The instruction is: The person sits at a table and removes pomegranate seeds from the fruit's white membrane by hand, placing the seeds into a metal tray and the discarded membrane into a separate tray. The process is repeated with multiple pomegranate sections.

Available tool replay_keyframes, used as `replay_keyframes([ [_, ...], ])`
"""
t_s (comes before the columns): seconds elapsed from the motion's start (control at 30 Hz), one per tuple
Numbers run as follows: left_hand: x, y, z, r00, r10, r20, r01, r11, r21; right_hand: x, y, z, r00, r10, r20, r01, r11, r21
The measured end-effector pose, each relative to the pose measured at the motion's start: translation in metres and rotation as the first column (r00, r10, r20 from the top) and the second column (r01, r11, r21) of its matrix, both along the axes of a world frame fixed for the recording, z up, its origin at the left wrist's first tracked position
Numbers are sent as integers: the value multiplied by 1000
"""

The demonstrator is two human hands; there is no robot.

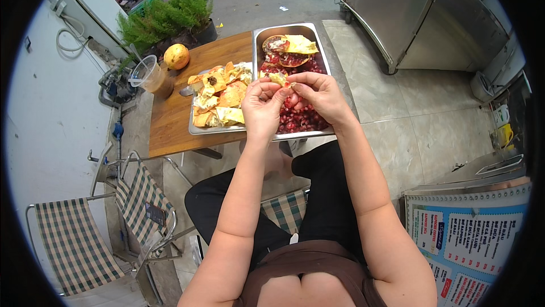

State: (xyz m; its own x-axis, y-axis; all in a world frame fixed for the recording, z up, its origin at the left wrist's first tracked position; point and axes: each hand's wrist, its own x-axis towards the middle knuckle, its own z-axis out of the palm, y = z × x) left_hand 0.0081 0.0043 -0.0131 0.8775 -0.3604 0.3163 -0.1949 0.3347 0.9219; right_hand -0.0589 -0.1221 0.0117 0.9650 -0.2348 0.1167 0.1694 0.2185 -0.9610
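Over a deep stainless steel pan (pixel 322 53), my left hand (pixel 265 105) and my right hand (pixel 320 96) meet fingertip to fingertip. Between them they pinch a small piece of pomegranate (pixel 279 79) with pale yellow rind and a few red seeds. Loose pomegranate seeds (pixel 300 120) cover the pan's near part. Broken pomegranate sections (pixel 294 59) with rind lie at its far end. Left of my hands, a shallower metal tray (pixel 196 130) is heaped with torn pomegranate peel (pixel 232 94). A metal blade or handle end (pixel 186 91) sticks out at that tray's left edge.
A whole pomegranate (pixel 176 56) and a plastic cup of brown drink (pixel 155 79) stand on the wooden table (pixel 170 136). Folding chairs (pixel 76 243) are at left, one bearing a phone (pixel 155 214). A steel cabinet (pixel 425 22) stands right; a printed menu board (pixel 468 230) is lower right.
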Motion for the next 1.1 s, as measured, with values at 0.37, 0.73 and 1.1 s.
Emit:
replay_keyframes([
  [0.37,-2,5,15,951,-208,-229,193,977,-86,1,1,0,999,-42,2,42,995,-91],
  [0.73,0,4,8,964,-177,-200,148,977,-151,8,-1,-12,975,-119,188,166,952,-256],
  [1.1,-2,4,10,970,-112,-214,81,986,-146,2,1,-4,990,-126,60,135,976,-173],
])
